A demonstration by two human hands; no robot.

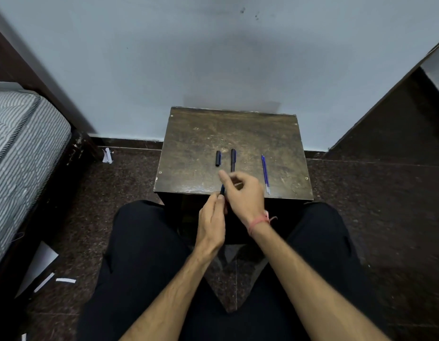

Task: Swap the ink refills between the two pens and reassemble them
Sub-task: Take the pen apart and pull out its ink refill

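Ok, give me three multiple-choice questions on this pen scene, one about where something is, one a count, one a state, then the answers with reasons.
1. Where does the refill lie on the table?
A. Right of the pen body
B. Left of the cap
C. Between cap and pen body

2. How many loose parts lie on the table, apart from what the hands hold?
A. One
B. Three
C. Five

3. What is the left hand doing?
A. Resting flat on the table
B. Pinching a dark pen part
C. Hanging empty

Answers:
1 A: the blue refill lies alone near the right edge, right of the pen body.
2 B: cap, pen body and refill.
3 B: its fingertips grip the pen part at the near edge, with the right hand closed beside it.
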